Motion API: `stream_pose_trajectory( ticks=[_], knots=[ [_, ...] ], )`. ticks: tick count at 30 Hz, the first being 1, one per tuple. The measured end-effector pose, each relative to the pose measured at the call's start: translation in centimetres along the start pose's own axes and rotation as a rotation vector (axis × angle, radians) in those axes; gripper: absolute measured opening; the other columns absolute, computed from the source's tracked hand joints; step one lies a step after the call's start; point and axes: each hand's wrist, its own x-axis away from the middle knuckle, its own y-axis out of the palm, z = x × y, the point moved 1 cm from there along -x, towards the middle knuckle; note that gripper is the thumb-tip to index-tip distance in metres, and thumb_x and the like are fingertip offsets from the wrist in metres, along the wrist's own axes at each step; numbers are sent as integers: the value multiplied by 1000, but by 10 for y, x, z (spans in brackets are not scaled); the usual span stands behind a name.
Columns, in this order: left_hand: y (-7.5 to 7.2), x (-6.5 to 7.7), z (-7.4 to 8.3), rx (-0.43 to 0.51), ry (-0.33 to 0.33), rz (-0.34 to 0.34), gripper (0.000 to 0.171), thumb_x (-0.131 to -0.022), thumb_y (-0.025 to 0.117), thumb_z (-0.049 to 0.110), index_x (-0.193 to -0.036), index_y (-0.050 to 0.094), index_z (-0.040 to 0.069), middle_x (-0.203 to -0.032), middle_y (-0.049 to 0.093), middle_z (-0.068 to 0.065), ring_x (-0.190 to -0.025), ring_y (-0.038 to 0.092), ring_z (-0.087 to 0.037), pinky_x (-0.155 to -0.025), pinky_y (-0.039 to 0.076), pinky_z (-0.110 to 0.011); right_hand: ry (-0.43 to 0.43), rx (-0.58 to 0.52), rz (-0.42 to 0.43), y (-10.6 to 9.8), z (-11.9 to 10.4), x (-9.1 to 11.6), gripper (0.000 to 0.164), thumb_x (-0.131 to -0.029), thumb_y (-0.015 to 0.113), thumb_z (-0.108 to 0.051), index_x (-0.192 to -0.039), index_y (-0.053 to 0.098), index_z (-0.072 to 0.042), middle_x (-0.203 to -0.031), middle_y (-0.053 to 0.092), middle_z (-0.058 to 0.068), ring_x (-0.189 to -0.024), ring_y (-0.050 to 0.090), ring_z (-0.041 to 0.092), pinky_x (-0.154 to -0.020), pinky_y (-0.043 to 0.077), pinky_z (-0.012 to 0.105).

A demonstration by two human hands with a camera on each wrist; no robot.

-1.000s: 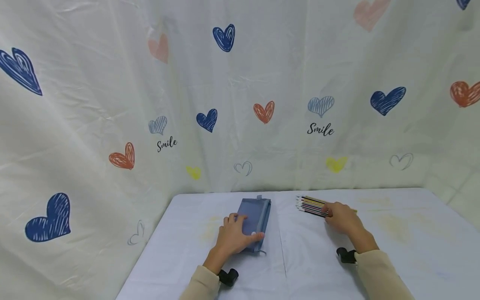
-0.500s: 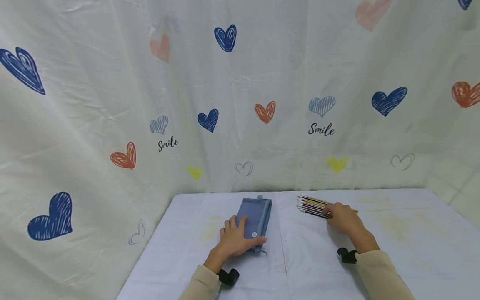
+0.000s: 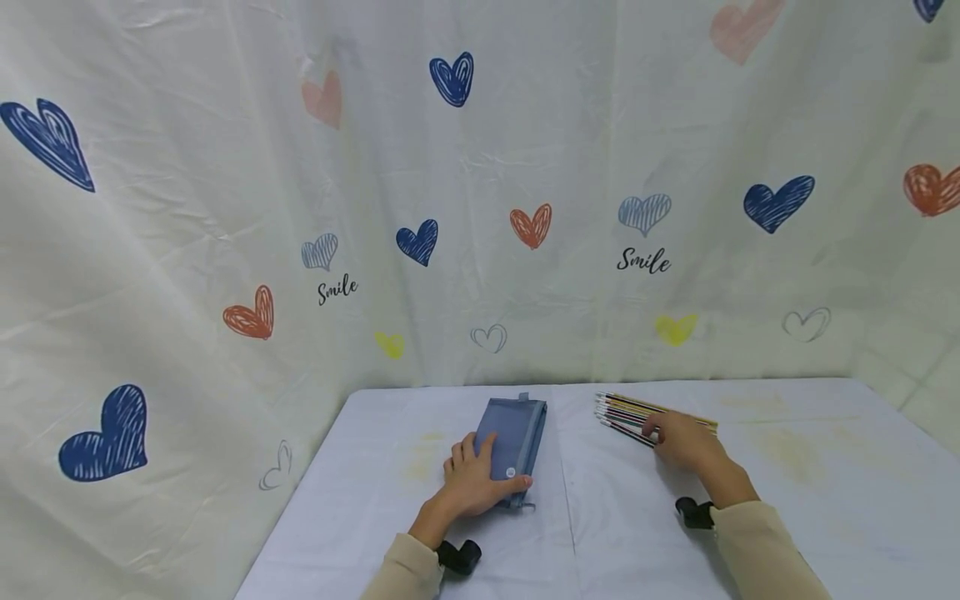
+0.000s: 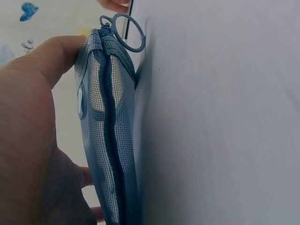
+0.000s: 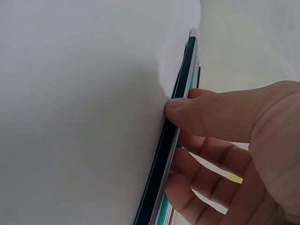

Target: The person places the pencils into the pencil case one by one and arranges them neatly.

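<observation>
A blue mesh zip pencil case lies on the table, left of centre. My left hand rests over its near left part, fingers spread on the top and thumb near the closest end. In the left wrist view the zipper runs along the side, with a ring pull at one end. To the right, a flat bunch of pencils lies near the back. My right hand pinches a dark pencil between thumb and fingers at the bunch's near side. Other pencils show behind it in the right wrist view.
A white cloth covers the table. Behind it hangs a pale curtain printed with hearts. Black wrist cameras sit on both wrists, the left camera and the right camera, close over the tabletop.
The near pencil has come slightly apart from the bunch, its tip end shifting toward me under my right hand. My left hand has barely moved on the pencil case.
</observation>
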Motion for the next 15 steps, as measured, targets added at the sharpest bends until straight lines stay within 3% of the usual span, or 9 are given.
stream_pose_trajectory(
  ticks=[6,15],
  knots=[
    [1,0,-1,36,2,20,106,-80,65,78,-160,34,15,-162,24,-22,-146,25,-42,-109,26,-65,3,10,2,1,-2,0,27,-84,64,4,-105,72,-11,-90,64,9,-78,56,24,-66,46,40],
    [3,-2,-3,19,-2,25,105,-80,65,78,-159,35,16,-161,25,-21,-144,27,-41,-108,27,-64,-57,15,55,1,-3,2,20,-76,66,3,-88,69,-13,-79,59,3,-72,53,20,-63,42,36]
  ],
)
